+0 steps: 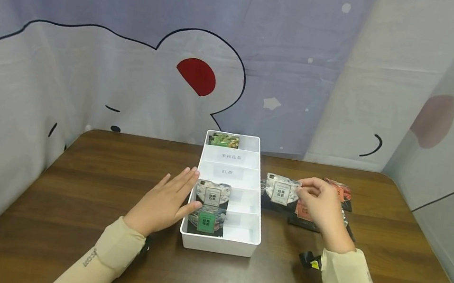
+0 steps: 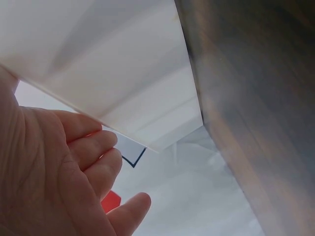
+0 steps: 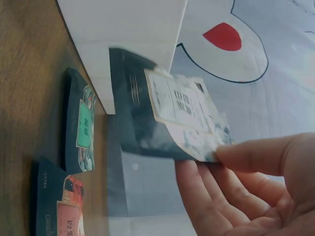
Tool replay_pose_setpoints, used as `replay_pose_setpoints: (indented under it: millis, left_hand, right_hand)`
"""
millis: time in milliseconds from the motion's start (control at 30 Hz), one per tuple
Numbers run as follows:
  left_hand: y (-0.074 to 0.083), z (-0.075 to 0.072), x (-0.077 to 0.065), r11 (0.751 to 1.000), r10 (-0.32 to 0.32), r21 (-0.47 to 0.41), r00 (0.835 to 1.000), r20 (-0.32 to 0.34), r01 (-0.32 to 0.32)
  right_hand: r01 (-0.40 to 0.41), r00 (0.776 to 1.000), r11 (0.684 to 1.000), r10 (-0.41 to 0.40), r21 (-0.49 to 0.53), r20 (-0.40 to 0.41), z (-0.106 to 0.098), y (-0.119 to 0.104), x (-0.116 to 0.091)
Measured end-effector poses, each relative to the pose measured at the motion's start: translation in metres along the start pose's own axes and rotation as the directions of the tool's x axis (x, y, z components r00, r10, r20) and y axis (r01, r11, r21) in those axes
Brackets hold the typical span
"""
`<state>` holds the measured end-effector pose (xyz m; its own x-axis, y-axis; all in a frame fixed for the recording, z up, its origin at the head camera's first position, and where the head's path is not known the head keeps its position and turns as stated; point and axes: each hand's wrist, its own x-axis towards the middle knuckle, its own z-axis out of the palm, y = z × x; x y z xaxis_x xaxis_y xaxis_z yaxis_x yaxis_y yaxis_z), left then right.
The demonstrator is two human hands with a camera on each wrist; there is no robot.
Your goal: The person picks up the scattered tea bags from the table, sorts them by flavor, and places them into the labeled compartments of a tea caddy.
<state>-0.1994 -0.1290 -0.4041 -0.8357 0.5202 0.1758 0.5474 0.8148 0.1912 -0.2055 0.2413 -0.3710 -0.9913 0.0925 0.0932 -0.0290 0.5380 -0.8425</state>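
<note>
A long white divided box [image 1: 219, 245] stands on the table, its compartments running front to back. My left hand [image 1: 161, 205] rests on the box's left rim with straight fingers, as the left wrist view also shows. With thumb and fingers, my right hand [image 1: 322, 210] pinches one corner of a white-label tea packet [image 1: 280, 191], held up just right of the box. In the front compartments lie a green-label tea packet [image 1: 206, 222] and another white-label packet [image 1: 212, 196]. Green packets [image 1: 225, 140] fill part of the rearmost compartment.
Right of the box, several packets lie on the wooden table [image 1: 73, 198], among them a red-label packet [image 3: 68, 214] and a green-label packet [image 3: 83, 120]. Printed paper labels [image 1: 230, 157] mark the box's middle compartments. A patterned curtain [image 1: 287, 73] hangs behind the table.
</note>
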Motion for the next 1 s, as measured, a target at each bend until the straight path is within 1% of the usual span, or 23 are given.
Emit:
replay_pose_setpoints:
  millis: [100, 200, 367, 467, 567, 800, 867, 1000]
  left_hand:
    - [-0.001, 0.000, 0.000, 1.000, 0.001, -0.003, 1.000, 0.001, -0.001]
    - [-0.001, 0.001, 0.000, 1.000, 0.001, -0.004, 1.000, 0.002, -0.001]
    - [0.000, 0.000, 0.000, 1.000, 0.002, -0.004, 1.000, 0.005, -0.002]
    - [0.001, -0.001, 0.000, 1.000, 0.000, -0.005, 1.000, 0.008, 0.000]
    - [0.001, -0.001, 0.000, 1.000, -0.002, -0.006, 1.000, 0.011, 0.002]
    - [0.000, -0.001, 0.000, 1.000, -0.008, -0.009, 1.000, 0.010, 0.008]
    - [0.000, 0.000, -0.001, 1.000, -0.010, -0.010, 1.000, 0.010, 0.011]
    - [0.000, 0.002, 0.001, 1.000, -0.007, -0.020, 1.000, 0.016, 0.008]
  right_hand:
    - [0.019, 0.997, 1.000, -0.019, -0.001, -0.077, 0.000, -0.002, -0.002]
    - [0.039, 0.988, 0.999, -0.039, 0.002, -0.152, 0.001, -0.003, -0.004]
    - [0.063, 0.974, 0.997, -0.052, 0.047, -0.221, 0.004, -0.007, -0.008]
    - [0.098, 0.962, 0.993, -0.076, 0.072, -0.260, 0.006, -0.011, -0.011]
    - [0.145, 0.946, 0.984, -0.108, 0.100, -0.307, 0.009, -0.014, -0.013]
    - [0.271, 0.909, 0.948, -0.196, 0.166, -0.367, 0.020, -0.022, -0.015]
    - [0.292, 0.908, 0.936, -0.207, 0.195, -0.365, 0.024, -0.024, -0.016]
    - [0.306, 0.916, 0.917, -0.210, 0.257, -0.342, 0.031, -0.027, -0.019]
